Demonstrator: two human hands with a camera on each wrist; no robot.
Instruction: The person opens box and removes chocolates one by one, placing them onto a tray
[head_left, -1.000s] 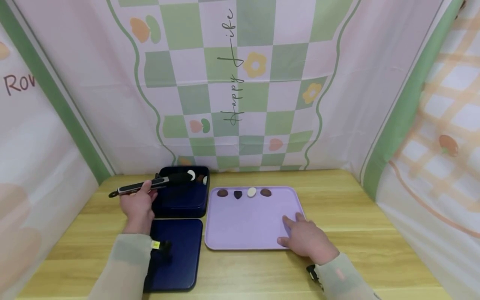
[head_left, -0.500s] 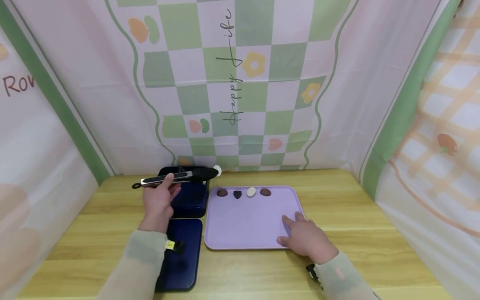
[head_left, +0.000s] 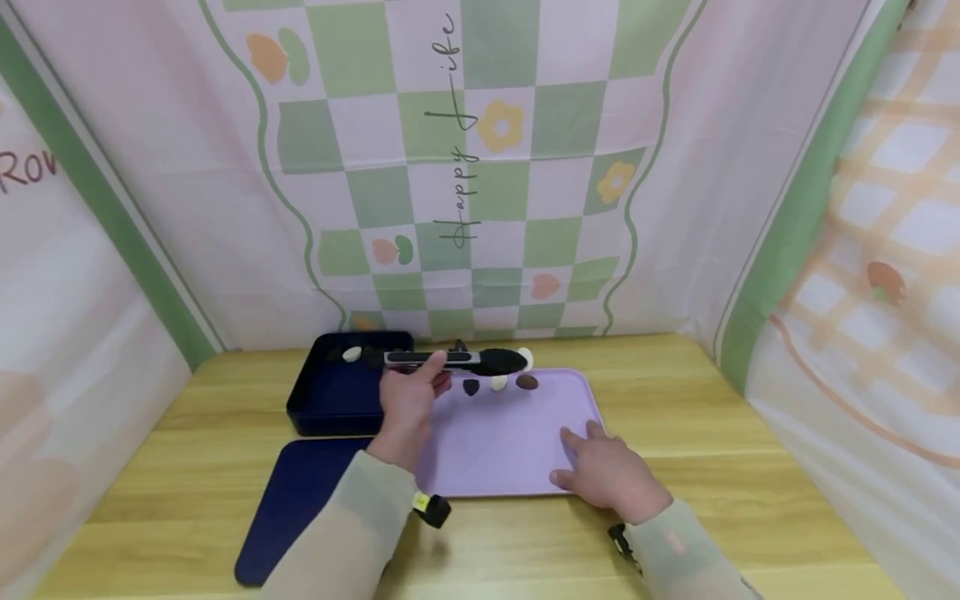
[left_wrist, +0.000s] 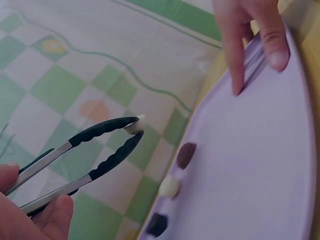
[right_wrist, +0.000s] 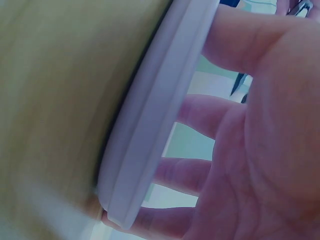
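My left hand (head_left: 407,408) holds black-and-silver tongs (head_left: 491,362) above the far edge of the lilac tray (head_left: 510,454). Between the tongs' tips is a white chocolate (left_wrist: 136,126), raised clear of the tray in the left wrist view. Along the tray's far side lie a dark pointed chocolate (head_left: 471,387), a white oval one (head_left: 498,383) and a brown one (head_left: 528,382). The left hand and tongs cover the tray's far left corner. My right hand (head_left: 617,473) rests on the tray's right front corner, fingers spread over the rim and touching its surface.
Left of the tray stands a deep navy box (head_left: 337,404), with a white piece (head_left: 352,354) and dark pieces at its far end. In front of it lies a navy lid (head_left: 307,483), partly under the left sleeve. Patterned cloth (head_left: 495,208) hangs behind the wooden table (head_left: 675,400).
My left hand has carried the tongs and white chocolate rightward from over the navy box to over the tray's far edge. The right hand has stayed on the tray.
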